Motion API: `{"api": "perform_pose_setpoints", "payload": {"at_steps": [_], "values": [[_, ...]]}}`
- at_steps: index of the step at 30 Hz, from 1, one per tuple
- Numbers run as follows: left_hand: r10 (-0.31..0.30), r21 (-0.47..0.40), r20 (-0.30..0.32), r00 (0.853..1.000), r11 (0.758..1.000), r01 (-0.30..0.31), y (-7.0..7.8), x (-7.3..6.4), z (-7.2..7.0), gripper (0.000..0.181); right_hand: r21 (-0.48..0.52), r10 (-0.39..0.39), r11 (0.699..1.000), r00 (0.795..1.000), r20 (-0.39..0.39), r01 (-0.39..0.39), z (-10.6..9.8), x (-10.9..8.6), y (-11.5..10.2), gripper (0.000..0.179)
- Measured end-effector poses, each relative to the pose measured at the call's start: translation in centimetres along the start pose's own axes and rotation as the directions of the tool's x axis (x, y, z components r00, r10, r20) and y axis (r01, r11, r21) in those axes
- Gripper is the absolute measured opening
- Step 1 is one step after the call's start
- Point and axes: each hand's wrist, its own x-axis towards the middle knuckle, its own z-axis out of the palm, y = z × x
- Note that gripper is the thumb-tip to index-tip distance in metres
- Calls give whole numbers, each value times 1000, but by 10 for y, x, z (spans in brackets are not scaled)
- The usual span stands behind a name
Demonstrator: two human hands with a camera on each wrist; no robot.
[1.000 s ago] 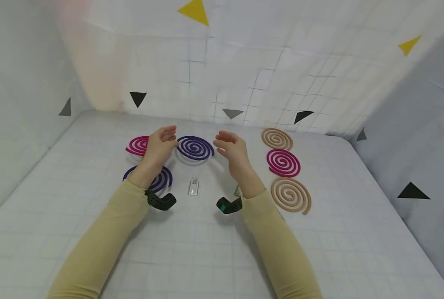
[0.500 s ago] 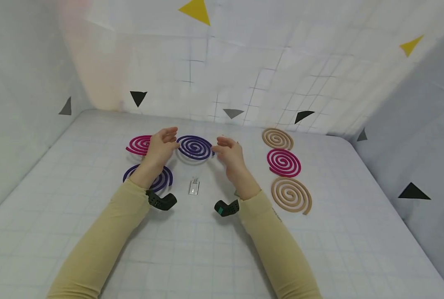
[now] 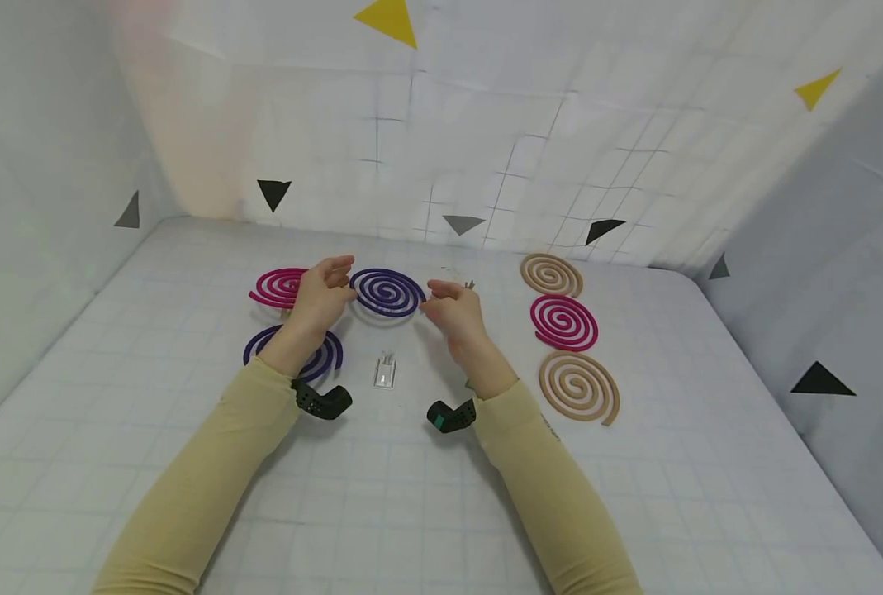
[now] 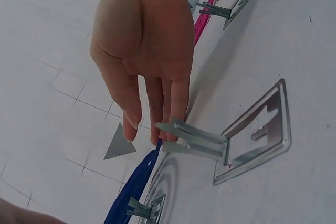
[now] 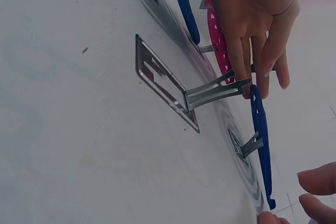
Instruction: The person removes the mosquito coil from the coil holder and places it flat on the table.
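A dark blue mosquito coil [image 3: 387, 292] sits raised on a small metal coil stand [image 5: 245, 148] at the back middle. My left hand [image 3: 318, 302] is at its left edge, fingers loosely extended; in the right wrist view those fingertips [image 5: 247, 94] are right at the coil's rim. On the other side my right hand [image 3: 459, 318] has its thumb and fingertips at the coil's outer end. In the left wrist view, its fingers [image 4: 179, 93] point straight down to the coil's edge. A bare metal stand [image 3: 385, 372] stands between the wrists.
Behind my left hand and wrist are a magenta coil [image 3: 276, 287] and another dark blue coil [image 3: 329, 359], partly hidden. Two tan coils [image 3: 578, 387] with a magenta one [image 3: 563, 322] between them line the right. A further stand [image 4: 239, 6] shows near my right wrist.
My right hand has moved slightly left and nearer, its fingertips coming up to the coil's edge. The left hand stays nearly still. The coils have not visibly moved.
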Motion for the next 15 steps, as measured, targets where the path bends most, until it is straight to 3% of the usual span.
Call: {"api": "perform_pose_setpoints", "payload": {"at_steps": [15], "values": [[-30,-2,10,1000,1000,30,-3,0,2,64,85,5,996,999,41,-9,1,-4,0,57]]}}
